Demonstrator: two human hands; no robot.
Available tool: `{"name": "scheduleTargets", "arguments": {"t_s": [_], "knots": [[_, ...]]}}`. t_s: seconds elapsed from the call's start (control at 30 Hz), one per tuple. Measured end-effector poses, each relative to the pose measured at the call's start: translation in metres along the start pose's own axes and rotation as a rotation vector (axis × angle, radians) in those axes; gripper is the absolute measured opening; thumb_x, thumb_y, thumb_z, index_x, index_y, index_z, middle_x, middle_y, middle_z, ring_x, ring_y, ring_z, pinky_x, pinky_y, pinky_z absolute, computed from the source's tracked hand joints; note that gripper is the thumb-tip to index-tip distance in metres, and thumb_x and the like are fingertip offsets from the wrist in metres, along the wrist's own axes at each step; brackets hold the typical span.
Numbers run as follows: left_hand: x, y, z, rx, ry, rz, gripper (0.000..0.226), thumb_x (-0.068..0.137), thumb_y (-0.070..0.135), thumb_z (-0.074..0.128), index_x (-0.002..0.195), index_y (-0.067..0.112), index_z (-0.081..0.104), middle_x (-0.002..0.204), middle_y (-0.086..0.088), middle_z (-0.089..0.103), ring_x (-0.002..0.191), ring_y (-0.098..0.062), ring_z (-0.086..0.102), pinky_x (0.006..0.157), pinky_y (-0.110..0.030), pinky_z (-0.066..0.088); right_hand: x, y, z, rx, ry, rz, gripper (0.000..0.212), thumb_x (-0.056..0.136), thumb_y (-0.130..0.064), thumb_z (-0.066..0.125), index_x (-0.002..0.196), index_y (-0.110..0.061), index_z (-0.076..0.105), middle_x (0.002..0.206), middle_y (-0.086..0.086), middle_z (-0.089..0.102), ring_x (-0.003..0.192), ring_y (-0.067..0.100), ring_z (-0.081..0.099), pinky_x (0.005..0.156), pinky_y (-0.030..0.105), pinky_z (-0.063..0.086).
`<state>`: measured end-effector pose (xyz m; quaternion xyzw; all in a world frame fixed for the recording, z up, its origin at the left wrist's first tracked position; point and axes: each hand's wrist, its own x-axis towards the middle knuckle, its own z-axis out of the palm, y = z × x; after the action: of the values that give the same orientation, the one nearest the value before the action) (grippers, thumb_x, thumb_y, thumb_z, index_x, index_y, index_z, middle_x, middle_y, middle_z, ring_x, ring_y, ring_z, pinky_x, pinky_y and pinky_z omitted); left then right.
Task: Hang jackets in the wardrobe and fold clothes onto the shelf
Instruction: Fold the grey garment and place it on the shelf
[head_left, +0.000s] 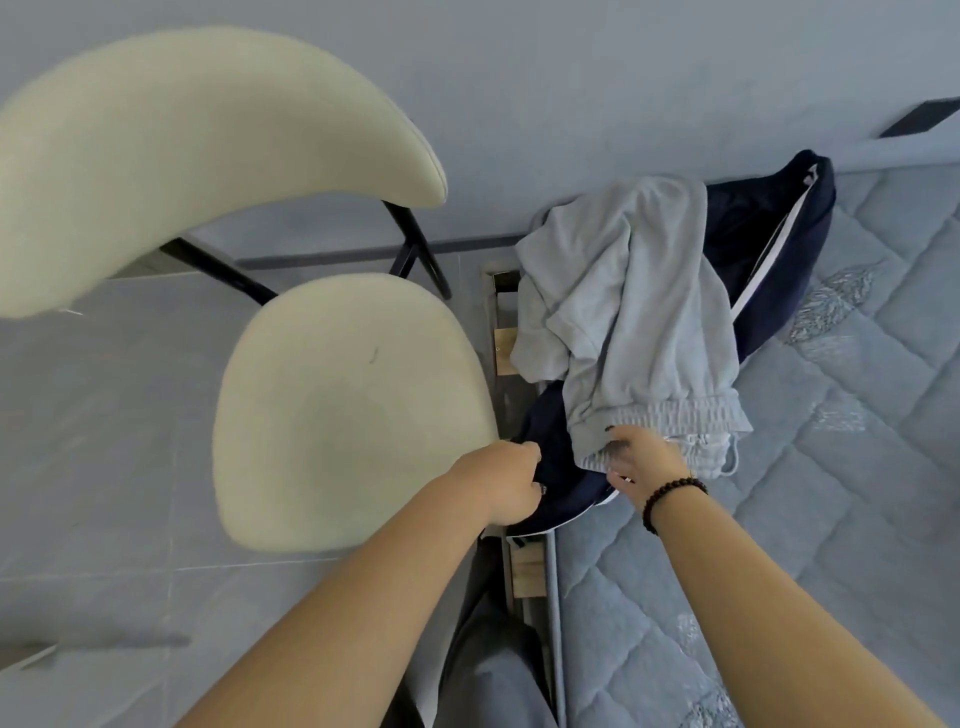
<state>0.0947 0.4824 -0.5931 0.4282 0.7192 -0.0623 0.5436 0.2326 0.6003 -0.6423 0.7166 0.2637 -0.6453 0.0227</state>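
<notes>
A light grey pair of sweatpants lies crumpled on top of a dark navy jacket with white trim, both heaped at the left edge of the bed. My left hand grips the near edge of the navy jacket. My right hand, with a dark bead bracelet on its wrist, holds the ribbed waistband of the grey sweatpants. Most of the jacket is hidden under the sweatpants.
A cream upholstered chair with black legs stands close on the left, its backrest nearer the camera. The quilted blue-grey mattress fills the right. The bed frame's wooden slats show between chair and mattress. Pale tiled floor lies left.
</notes>
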Motion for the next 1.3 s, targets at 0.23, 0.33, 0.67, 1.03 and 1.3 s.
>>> {"name": "scheduleTargets", "arguments": {"t_s": [0.23, 0.33, 0.67, 1.03, 1.3], "knots": [[0.006, 0.004, -0.002, -0.044, 0.001, -0.024, 0.038, 0.099, 0.029, 0.046, 0.131, 0.008, 0.046, 0.123, -0.012, 0.056, 0.107, -0.028, 0.056, 0.093, -0.044, 0.048, 0.011, -0.011, -0.003, 0.506, -0.072, -0.048, 0.047, 0.092, 0.002, 0.049, 0.137, -0.009, 0.046, 0.111, 0.016, 0.059, 0.093, 0.023, 0.060, 0.091, 0.034, 0.049], [-0.005, 0.004, -0.005, -0.061, 0.012, -0.041, 0.040, 0.099, 0.029, 0.046, 0.134, 0.010, 0.044, 0.123, -0.010, 0.055, 0.107, -0.028, 0.055, 0.094, -0.044, 0.048, -0.005, -0.023, -0.005, 0.332, -0.040, -0.221, 0.049, 0.090, 0.016, 0.043, 0.134, -0.006, 0.051, 0.095, 0.011, 0.063, 0.080, 0.009, 0.064, 0.079, 0.019, 0.053], [-0.070, 0.027, -0.006, -0.346, 0.201, 0.066, 0.054, 0.097, 0.027, 0.048, 0.147, 0.016, 0.031, 0.138, -0.006, 0.050, 0.124, -0.023, 0.050, 0.104, -0.037, 0.043, -0.124, -0.093, -0.005, -1.027, 0.128, -1.010, 0.012, 0.084, -0.017, 0.068, 0.094, -0.020, 0.076, 0.076, 0.000, 0.071, 0.075, 0.020, 0.065, 0.077, 0.032, 0.055], [-0.173, -0.017, -0.030, -0.682, 0.744, 0.080, 0.042, 0.081, 0.034, 0.063, 0.115, 0.012, 0.055, 0.110, -0.009, 0.059, 0.104, -0.029, 0.057, 0.090, -0.046, 0.050, -0.314, -0.081, 0.079, -1.030, 0.047, -1.506, 0.030, 0.077, -0.022, 0.071, 0.055, -0.032, 0.053, 0.051, -0.015, 0.052, 0.055, 0.008, 0.052, 0.058, 0.026, 0.048], [-0.332, -0.135, -0.015, -0.746, 1.162, 0.007, 0.021, 0.096, 0.021, 0.051, 0.083, 0.004, 0.054, 0.070, -0.008, 0.057, 0.067, -0.022, 0.053, 0.056, -0.029, 0.038, -0.448, -0.007, 0.153, -0.938, -0.037, -1.769, 0.015, 0.081, -0.022, 0.069, 0.068, -0.016, 0.069, 0.054, -0.015, 0.054, 0.056, 0.008, 0.054, 0.058, 0.029, 0.052]]}}
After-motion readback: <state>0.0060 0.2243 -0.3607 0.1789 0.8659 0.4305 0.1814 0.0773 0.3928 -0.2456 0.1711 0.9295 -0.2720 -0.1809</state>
